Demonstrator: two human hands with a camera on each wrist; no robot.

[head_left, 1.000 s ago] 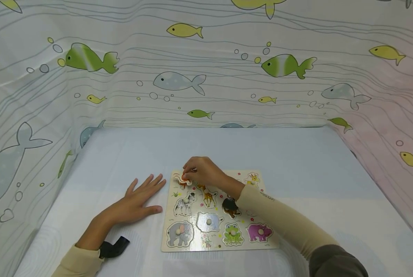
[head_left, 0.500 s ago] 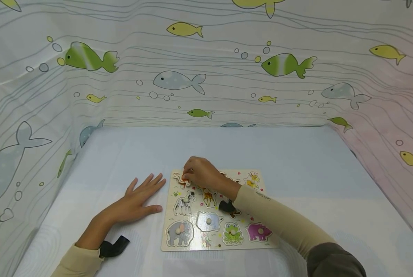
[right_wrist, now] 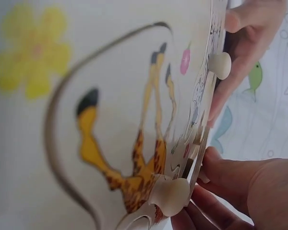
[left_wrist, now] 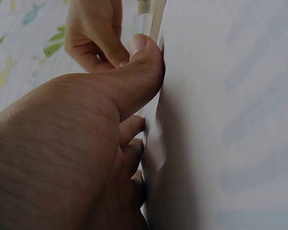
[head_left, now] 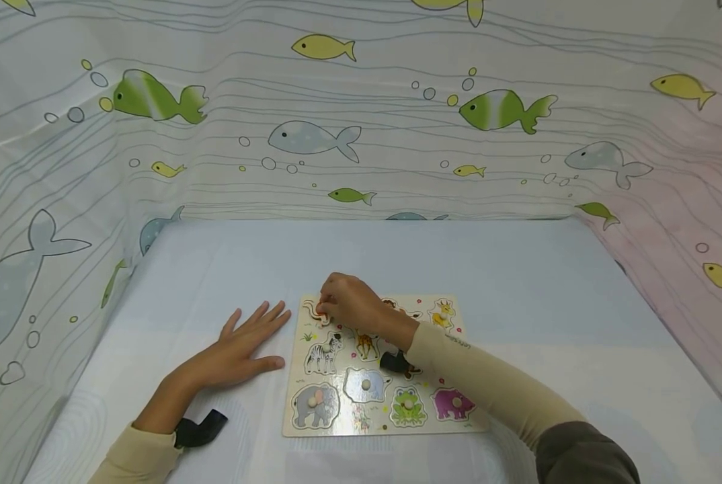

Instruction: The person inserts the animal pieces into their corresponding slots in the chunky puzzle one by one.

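Note:
On the table lies a wooden peg puzzle board [head_left: 303, 373] with animal pieces. At its far left corner my right hand [head_left: 351, 302] pinches an orange animal puzzle piece [head_left: 320, 313]; the fingers cover much of it, so its kind is unclear. In the right wrist view the thumb and fingers of the right hand [right_wrist: 264, 187] meet at a piece by the board's edge, partly raised from the surface. Just left of the board my left hand [head_left: 243, 353] rests flat on the table, fingers spread. In the left wrist view the left hand's thumb [left_wrist: 139, 72] overlaps the right hand [left_wrist: 93, 33] behind it.
Near the pinched piece are the zebra [head_left: 323, 354] and giraffe [head_left: 367, 346] pieces. Elephant [head_left: 321, 410], frog [head_left: 407, 410] and hippo [head_left: 452, 405] pieces line the near edge, each with a knob. A fish-patterned curtain [head_left: 397, 148] surrounds the white table [head_left: 518, 282].
The right hand has shifted and turned slightly with the orange piece at the same corner of the board. My left hand stays put. The head view has tilted a little.

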